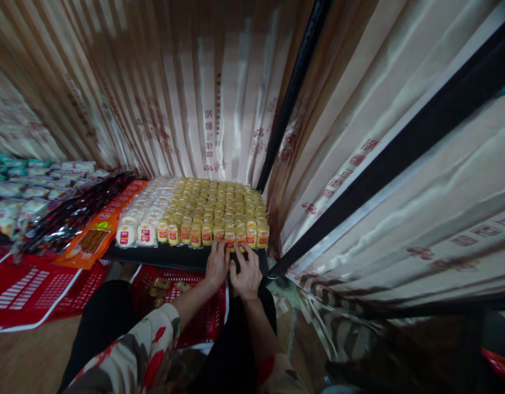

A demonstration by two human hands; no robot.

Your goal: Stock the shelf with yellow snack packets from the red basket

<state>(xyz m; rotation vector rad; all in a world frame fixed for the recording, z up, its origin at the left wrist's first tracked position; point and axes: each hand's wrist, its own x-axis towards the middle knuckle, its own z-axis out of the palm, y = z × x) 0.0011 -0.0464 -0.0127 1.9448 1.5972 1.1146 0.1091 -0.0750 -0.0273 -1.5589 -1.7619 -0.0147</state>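
Small yellow wrapped cakes point(211, 208) with red-and-orange labels stand in tight rows on a dark shelf point(166, 257). My left hand point(217, 266) reaches to the front row, its stretched fingertips touching the lower front of the packs. Close beside it, my right hand point(247, 272) has its fingers apart and its fingertips against the front packs near the right end. Neither hand visibly grips a pack, though the fingertips partly cover the labels. White round wrapped packs point(137, 224) with red labels adjoin the yellow rows on the left.
Left of the white packs lie an orange snack bag point(98, 235), dark shiny packets point(78, 208) and pale packets point(24, 189). Under the shelf, a red basket point(190, 328) holds several yellow-brown packs. Another red basket point(42, 290) is at left. Printed curtains point(231, 120) and dark poles point(291, 98) bound the shelf.
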